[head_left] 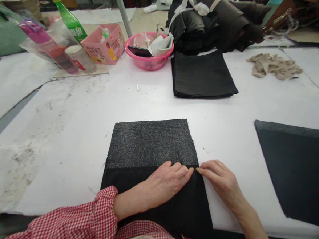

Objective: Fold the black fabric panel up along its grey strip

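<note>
A dark grey speckled fabric panel (152, 144) lies on the white table in front of me, with smooth black fabric (128, 177) across its lower part. The border between the two runs sideways as a straight ridge. My left hand (169, 178) rests on the black fabric, its fingers curled and pressed together along that ridge near the right side. At the right end of the ridge, my right hand (220, 180) pinches the fabric's edge between thumb and forefinger. Both hands' fingertips are close together. The black fabric's lower end hangs over the table's front edge.
To the right lies another black fabric piece (303, 173) with a grey band. A stack of black fabric (203, 77) sits farther back, near a pink basin (148, 62), a pink box (104, 46), bottles (70, 20), dark bundled cloth (217, 25) and beige scraps (274, 65).
</note>
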Available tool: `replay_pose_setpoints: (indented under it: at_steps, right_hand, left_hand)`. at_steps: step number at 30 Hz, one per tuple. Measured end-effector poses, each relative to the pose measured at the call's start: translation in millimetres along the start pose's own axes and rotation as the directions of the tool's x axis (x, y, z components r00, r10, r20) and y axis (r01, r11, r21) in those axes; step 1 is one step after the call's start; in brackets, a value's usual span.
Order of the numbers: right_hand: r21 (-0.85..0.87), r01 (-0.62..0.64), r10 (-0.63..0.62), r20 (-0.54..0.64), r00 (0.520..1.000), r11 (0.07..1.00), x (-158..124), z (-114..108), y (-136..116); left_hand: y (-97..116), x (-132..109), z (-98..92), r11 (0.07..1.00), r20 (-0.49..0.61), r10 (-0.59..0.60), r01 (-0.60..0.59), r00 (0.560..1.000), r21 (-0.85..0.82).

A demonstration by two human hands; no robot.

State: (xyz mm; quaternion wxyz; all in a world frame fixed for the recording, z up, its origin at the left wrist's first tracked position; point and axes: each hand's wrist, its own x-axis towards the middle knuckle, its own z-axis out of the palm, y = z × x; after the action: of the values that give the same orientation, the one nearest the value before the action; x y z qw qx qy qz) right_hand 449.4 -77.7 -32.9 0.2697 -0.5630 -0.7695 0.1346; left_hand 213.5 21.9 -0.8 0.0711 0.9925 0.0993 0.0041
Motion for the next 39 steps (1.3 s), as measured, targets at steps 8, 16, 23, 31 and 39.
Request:
replay_pose_setpoints:
  at_steps: [8, 16, 23, 31, 39]
  right_hand:
    - [0.044, -0.006, 0.007, -0.028, 1.0, 0.999, -3.2, 0.5, 2.0]
    - [0.0, -0.109, 0.109, -0.102, 0.989, 0.994, -11.8, -2.1, -1.2]
    - [-0.051, -0.216, 0.203, -0.186, 0.961, 0.975, -17.6, 7.6, -27.1]
    - [-0.253, -0.265, 0.234, -0.145, 0.961, 0.93, -22.7, 23.1, -43.4]
    - [-0.346, -0.335, 0.278, -0.206, 0.938, 0.876, -29.2, 26.2, -45.2]
  left_hand:
    - [9.2, 8.6, -1.3, 0.998, 0.025, -0.051, 0.051, 0.998, 0.025]
    - [17.6, 12.2, 4.3, 0.994, 0.022, -0.094, 0.092, 0.995, 0.062]
    - [21.0, 13.3, -0.2, 0.992, 0.013, -0.114, 0.113, 0.993, 0.052]
    - [16.7, 7.6, 3.0, 0.995, -0.03, -0.101, 0.101, 0.994, 0.015]
    - [15.9, 4.0, 9.2, 0.995, -0.058, -0.104, 0.104, 0.993, -0.002]
